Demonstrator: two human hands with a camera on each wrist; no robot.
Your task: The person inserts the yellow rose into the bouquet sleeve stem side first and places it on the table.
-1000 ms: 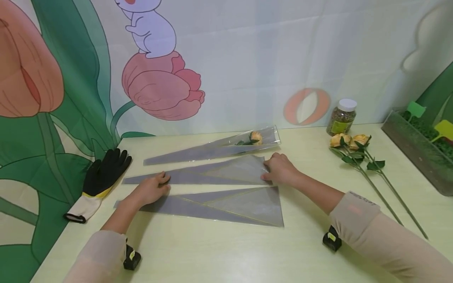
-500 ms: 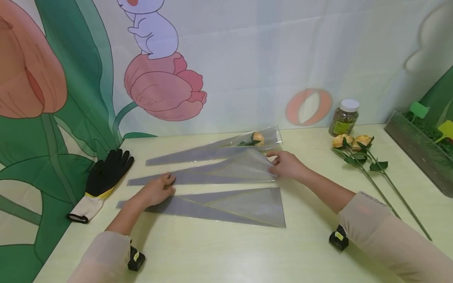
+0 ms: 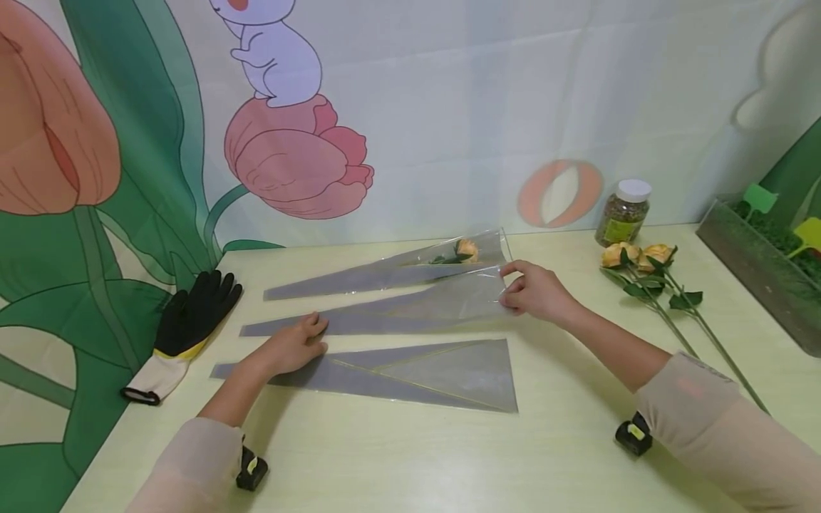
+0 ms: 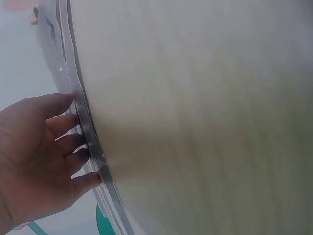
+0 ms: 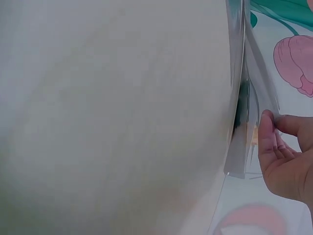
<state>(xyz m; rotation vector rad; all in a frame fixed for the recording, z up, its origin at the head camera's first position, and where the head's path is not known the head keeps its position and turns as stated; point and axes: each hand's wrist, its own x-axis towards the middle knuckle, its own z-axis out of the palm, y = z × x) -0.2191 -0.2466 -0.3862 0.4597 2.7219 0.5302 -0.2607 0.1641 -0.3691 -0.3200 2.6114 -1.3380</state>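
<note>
Three long, tapering flower sleeves of grey and clear film lie on the table in the head view. My right hand (image 3: 539,292) pinches the wide end of the middle sleeve (image 3: 385,313) and lifts it off the table. In the right wrist view, thumb and fingertips (image 5: 268,115) meet on the film. Toward its narrow end, my left hand (image 3: 291,347) rests on the same sleeve with fingertips touching it. The front sleeve (image 3: 442,374) lies flat. A yellow rose (image 3: 467,249) is inside the back sleeve (image 3: 359,278), its mouth to the right.
Two yellow roses (image 3: 641,258) with long stems lie at the right. Behind them stands a jar with a white lid (image 3: 622,214). A clear planter box (image 3: 757,278) lines the right edge. On the left lies a black and white work glove (image 3: 192,313).
My right hand has moved right and raised the middle sleeve's wide end, which opens a little. The whole sleeve has slid slightly right, and my left hand has shifted right with it.
</note>
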